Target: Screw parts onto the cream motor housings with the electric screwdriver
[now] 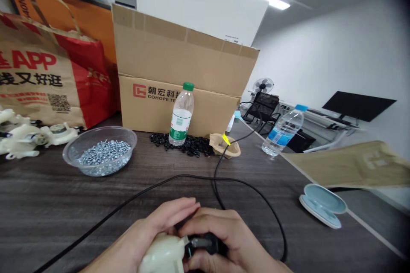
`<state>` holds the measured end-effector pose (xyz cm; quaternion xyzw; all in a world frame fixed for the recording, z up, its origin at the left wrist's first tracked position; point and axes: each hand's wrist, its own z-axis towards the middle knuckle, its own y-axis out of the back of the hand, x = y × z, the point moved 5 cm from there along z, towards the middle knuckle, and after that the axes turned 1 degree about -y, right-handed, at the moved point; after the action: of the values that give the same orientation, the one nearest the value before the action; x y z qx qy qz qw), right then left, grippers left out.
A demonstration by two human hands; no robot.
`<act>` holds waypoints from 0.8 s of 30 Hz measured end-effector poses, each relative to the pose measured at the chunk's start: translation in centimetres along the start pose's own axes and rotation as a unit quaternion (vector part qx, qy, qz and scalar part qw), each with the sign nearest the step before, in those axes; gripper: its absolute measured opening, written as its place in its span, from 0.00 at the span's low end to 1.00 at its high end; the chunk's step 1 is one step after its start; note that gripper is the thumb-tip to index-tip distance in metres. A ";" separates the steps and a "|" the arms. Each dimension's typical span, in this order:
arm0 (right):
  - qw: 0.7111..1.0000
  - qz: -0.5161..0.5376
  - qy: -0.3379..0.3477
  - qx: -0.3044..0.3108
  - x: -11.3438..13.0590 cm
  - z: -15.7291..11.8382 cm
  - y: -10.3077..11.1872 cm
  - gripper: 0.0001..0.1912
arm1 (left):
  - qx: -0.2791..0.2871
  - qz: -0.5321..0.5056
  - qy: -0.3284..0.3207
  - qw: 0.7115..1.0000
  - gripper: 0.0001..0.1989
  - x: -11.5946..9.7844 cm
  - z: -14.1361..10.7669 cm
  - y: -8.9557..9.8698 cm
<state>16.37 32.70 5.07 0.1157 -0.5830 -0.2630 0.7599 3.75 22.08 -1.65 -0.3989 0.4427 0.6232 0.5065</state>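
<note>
Left hand (156,224) closed on smooth cream plastic housing (162,256), right hand (218,232) on black connector (203,243).

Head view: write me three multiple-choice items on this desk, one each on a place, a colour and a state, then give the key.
1. Where do the small black pieces lie?
A. On the desk before the cardboard box
B. Inside the clear bowl
C. In the paper bag

2. What colour is the cap of the water bottle among them?
A. Blue
B. Green
C. Red

3. What are the left hand and right hand doing?
A. Lying flat and empty
B. Holding the water bottle
C. Holding a cream plastic part and a black part together

1: A, they spread along the box's front.
2: B, the cap shows green.
3: C, both parts sit between the hands.
</note>
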 end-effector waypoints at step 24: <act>1.000 0.017 -0.006 -0.013 -0.4 0.2 0.2 0.15 | -0.005 0.055 0.024 0.998 0.45 -0.2 0.3 0.0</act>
<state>16.14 33.12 4.94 0.0944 -0.5860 -0.2585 0.7621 3.74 22.29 -1.41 -0.3913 0.4726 0.6430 0.4583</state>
